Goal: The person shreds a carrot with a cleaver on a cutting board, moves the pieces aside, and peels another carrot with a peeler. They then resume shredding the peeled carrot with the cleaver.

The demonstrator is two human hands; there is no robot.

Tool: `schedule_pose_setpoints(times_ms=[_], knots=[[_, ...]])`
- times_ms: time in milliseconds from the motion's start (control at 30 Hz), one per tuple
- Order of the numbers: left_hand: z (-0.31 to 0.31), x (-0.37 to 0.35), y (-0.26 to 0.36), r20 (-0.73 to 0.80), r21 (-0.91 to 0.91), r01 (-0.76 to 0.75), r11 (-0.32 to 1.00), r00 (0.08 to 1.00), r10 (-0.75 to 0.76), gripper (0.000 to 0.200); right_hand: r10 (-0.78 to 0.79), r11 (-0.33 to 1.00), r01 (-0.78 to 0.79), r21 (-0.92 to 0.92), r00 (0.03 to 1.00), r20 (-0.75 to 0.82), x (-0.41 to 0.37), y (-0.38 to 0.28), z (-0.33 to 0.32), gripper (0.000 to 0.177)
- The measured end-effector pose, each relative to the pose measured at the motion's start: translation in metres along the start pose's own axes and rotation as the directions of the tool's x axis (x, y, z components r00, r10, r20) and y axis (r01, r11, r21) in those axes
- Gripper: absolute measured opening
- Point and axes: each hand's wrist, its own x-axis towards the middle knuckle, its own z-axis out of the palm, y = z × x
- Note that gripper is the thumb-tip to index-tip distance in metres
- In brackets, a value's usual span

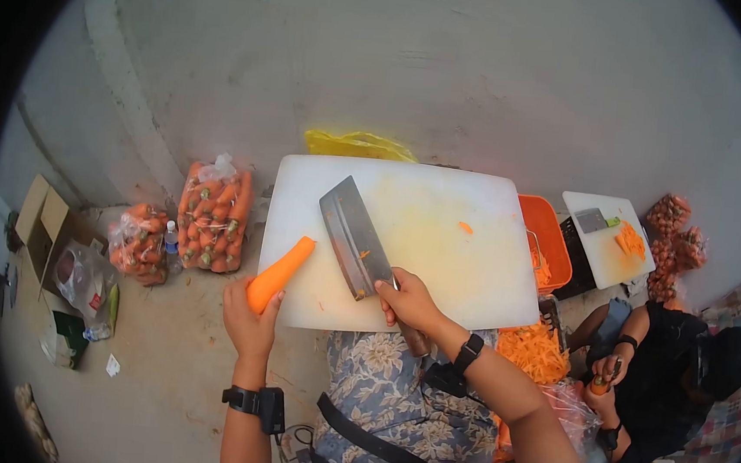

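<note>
My left hand (pixel 249 318) is wrapped round the thick end of a peeled orange carrot (pixel 283 270), whose narrow tip points up and right over the left edge of the white cutting board (pixel 471 283). In my right hand (pixel 408 301) is a large cleaver (pixel 351 234), gripped where the blade meets the dark handle. Its broad blade slants up and left above the board, apart from the carrot, with a small orange bit stuck on it. A small carrot piece (pixel 466 228) lies on the right part of the board.
Bags of carrots (pixel 215 219) and an open cardboard box (pixel 45 215) are on the floor at left. An orange tub (pixel 558 246) and a heap of cut carrot (pixel 533 351) are at right. Beyond, a person in black (pixel 668 377) works near a smaller board (pixel 600 250).
</note>
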Motion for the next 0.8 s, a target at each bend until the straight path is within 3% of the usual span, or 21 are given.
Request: schedule_pose_setpoints(times_ms=[133, 300, 400, 467, 700, 800], knots=[[0.005, -0.013, -0.004, 0.031, 0.003, 0.008, 1.0, 0.999, -0.008, 0.048, 0.1, 0.994, -0.095, 0.045, 0.986, -0.136, 0.004, -0.008, -0.008, 0.017], [0.018, -0.012, 0.007, 0.073, 0.068, -0.073, 0.995, 0.995, 0.068, 0.05, 0.097, 0.981, -0.023, 0.19, 0.916, -0.39, 0.003, -0.004, -0.045, 0.018], [0.025, -0.009, 0.02, 0.146, -0.015, -0.061, 0.998, 0.987, 0.063, 0.05, 0.109, 0.961, 0.035, 0.273, 0.864, -0.492, -0.011, 0.011, -0.078, 0.019], [0.03, -0.007, 0.029, 0.182, -0.028, -0.124, 0.992, 0.975, 0.127, 0.049, 0.164, 0.953, 0.029, 0.301, 0.788, -0.594, -0.032, 0.018, -0.101, 0.02], [0.056, 0.001, 0.067, 0.396, -0.129, -0.191, 0.973, 0.89, 0.227, 0.048, 0.199, 0.917, 0.139, 0.374, 0.654, -0.73, -0.151, 0.056, -0.14, 0.019], [0.071, 0.002, 0.084, 0.453, -0.123, -0.263, 0.957, 0.843, 0.29, 0.047, 0.252, 0.921, 0.104, 0.374, 0.573, -0.78, -0.205, 0.06, -0.139, 0.016]])
